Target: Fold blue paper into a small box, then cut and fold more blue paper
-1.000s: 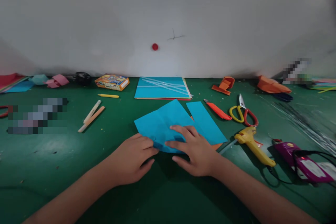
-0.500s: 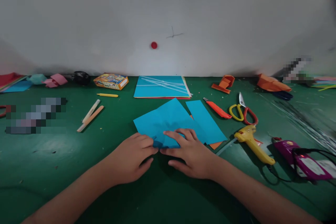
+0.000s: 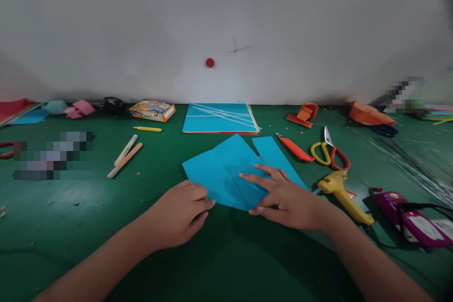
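A sheet of blue paper [image 3: 215, 170] lies on the table with a fold crease and a flap near its front edge. My left hand [image 3: 182, 214] has its fingers curled together, pressing the paper's front left edge. On the right part of the same sheet rests my right hand [image 3: 286, 200], fingers stretched and spread, with the thumb side at the front edge. A separate blue strip of paper [image 3: 271, 151] sits just beyond the right hand and is partly covered by it.
To the right lie an orange craft knife [image 3: 296, 149], scissors [image 3: 329, 146], a yellow glue gun [image 3: 345, 198] and a purple power strip [image 3: 406, 219]. Behind is a paper stack [image 3: 219, 120]. A small box [image 3: 153, 110] and a yellow crayon [image 3: 148, 129] are at left.
My right hand has slid right along the front of the blue paper, away from my left hand, with its fingers spread. The left hand stays at the edge. The folded part now lies flatter.
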`<action>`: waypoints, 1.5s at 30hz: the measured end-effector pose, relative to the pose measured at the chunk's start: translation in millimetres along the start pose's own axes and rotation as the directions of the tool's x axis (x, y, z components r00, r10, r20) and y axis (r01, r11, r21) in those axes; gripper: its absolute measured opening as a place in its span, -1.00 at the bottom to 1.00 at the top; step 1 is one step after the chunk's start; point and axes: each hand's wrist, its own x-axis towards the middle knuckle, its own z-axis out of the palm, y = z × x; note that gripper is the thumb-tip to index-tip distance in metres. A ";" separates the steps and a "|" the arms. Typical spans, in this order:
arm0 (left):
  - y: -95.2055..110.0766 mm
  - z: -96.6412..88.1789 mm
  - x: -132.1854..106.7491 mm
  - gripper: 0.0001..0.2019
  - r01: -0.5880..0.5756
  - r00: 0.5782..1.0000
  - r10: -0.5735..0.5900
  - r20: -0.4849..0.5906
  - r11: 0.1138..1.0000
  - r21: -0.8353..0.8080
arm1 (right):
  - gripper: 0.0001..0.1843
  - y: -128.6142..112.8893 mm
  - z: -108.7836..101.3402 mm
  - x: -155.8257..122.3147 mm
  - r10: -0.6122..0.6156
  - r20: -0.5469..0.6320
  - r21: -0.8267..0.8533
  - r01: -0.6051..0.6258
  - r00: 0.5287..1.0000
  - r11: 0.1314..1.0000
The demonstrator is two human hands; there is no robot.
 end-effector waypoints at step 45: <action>-18.2 -19.6 -11.0 -0.77 0.106 0.992 -0.108 0.062 0.994 0.040 | -0.60 36.3 3.9 -13.4 0.100 -0.196 -0.207 -0.141 0.975 0.968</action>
